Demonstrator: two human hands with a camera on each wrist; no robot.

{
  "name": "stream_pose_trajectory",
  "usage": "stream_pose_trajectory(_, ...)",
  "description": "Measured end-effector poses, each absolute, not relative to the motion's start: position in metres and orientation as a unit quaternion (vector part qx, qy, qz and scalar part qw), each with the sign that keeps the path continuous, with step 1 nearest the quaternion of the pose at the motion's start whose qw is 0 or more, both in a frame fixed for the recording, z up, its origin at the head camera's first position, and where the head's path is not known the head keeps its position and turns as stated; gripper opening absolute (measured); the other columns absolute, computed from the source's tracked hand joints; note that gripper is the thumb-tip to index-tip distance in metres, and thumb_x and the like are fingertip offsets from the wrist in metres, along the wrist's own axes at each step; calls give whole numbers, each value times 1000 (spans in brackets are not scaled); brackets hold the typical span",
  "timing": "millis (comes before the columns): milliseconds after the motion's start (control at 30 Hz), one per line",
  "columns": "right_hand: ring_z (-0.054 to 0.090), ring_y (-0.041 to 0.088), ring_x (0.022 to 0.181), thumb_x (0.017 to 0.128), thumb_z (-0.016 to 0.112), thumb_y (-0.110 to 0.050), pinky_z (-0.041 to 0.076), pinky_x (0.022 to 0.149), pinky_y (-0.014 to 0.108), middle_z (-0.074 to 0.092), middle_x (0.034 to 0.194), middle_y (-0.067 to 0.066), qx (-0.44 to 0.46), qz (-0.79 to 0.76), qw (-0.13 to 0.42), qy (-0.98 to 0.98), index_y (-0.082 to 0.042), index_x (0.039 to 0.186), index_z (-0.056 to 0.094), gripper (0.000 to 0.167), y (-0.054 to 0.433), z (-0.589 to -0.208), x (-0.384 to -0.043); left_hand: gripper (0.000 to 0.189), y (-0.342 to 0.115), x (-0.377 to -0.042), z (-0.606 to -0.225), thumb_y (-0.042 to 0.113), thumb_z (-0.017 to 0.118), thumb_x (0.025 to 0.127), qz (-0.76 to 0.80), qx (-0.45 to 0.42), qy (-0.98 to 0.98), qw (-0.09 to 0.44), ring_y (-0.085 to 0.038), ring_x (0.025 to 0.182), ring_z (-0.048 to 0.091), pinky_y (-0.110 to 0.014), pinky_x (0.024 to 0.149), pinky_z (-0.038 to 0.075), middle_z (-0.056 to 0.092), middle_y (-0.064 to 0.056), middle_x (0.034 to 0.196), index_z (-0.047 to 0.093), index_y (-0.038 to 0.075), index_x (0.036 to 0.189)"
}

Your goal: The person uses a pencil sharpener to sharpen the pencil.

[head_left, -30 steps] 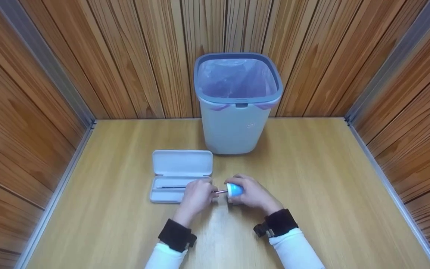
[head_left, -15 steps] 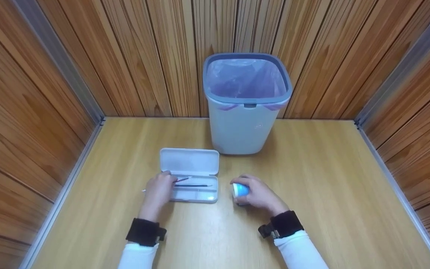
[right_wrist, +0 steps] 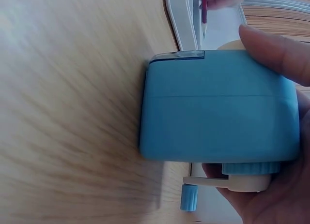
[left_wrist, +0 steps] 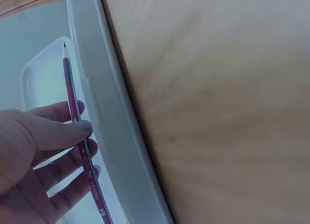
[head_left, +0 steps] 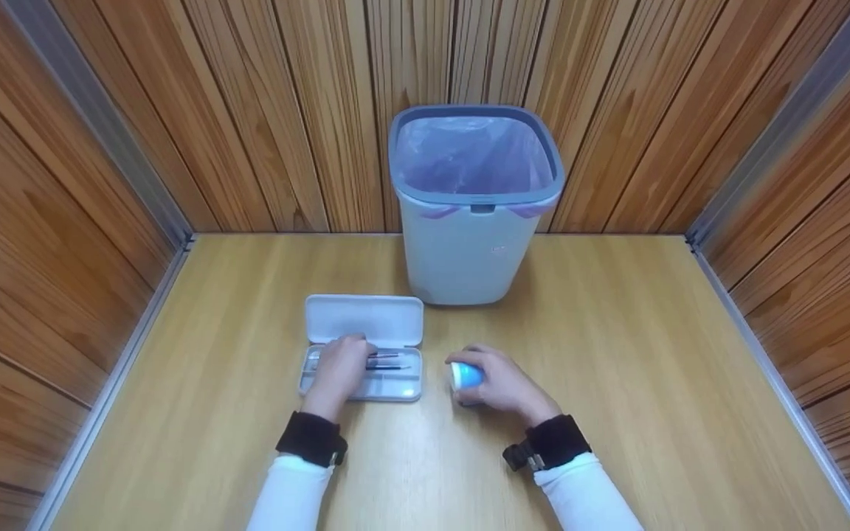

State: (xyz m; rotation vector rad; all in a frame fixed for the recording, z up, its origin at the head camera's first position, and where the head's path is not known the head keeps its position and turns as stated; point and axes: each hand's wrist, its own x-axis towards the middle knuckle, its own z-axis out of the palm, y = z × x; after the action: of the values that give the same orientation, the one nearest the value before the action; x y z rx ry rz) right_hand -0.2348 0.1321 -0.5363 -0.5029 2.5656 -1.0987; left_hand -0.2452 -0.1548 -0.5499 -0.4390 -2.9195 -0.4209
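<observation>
A sharpened red pencil (left_wrist: 71,93) is pinched between the thumb and fingers of my left hand (head_left: 341,365), above the open pencil case (head_left: 364,321). A second, dark pencil (head_left: 395,367) lies in the case, alongside the held one. To the right of the case, my right hand (head_left: 502,380) grips a blue pencil sharpener (head_left: 468,376) on its side on the table. The right wrist view shows the sharpener's blue body (right_wrist: 220,108) and its cream crank with a small blue knob (right_wrist: 189,198). The palm hides part of its far end.
A pale waste bin (head_left: 469,254) with a grey rim and a plastic liner stands behind the case, near the back wall. Wood-panelled walls (head_left: 248,110) bound the table (head_left: 617,317) at the back and sides.
The red pencil has come out of the sharpener's mouth and moved left with my left hand to the case. It now lies in line with the case. My right hand stays on the sharpener.
</observation>
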Motion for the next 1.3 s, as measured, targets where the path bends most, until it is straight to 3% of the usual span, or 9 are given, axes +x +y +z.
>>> stream_pose_trajectory(500,45,31,122,79,80,-27,40,98,60,47,140,2,-163,-382,157,896,-27,131,63,55,131,-536,-234,20,-152,-249,-555,-8,62,83,-138,-132,-980,48,-21,63,53,-36,59,47,58,-3,70,75,8,79)
stream_pose_trajectory(867,49,30,116,79,81,-25,44,95,56,50,134,3,-204,-367,136,898,-23,132,63,56,132,-537,-236,7,-129,-238,-536,3,71,84,-132,-175,-971,95,-25,72,60,-39,64,51,62,-8,79,76,5,89)
stream_pose_trajectory(1100,50,30,116,81,80,-25,45,95,56,51,133,3,-206,-365,137,897,-23,133,61,55,133,-536,-236,24,-96,-221,-531,19,78,83,-115,-238,-960,97,-25,80,64,-37,70,54,66,-9,92,74,7,103)
stream_pose_trajectory(1300,52,27,112,83,80,-26,47,93,52,53,129,2,-221,-362,131,896,-21,135,60,56,133,-536,-236,33,-72,-202,-531,22,77,83,-126,-252,-950,132,-25,82,65,-36,70,55,66,-10,96,72,4,110)
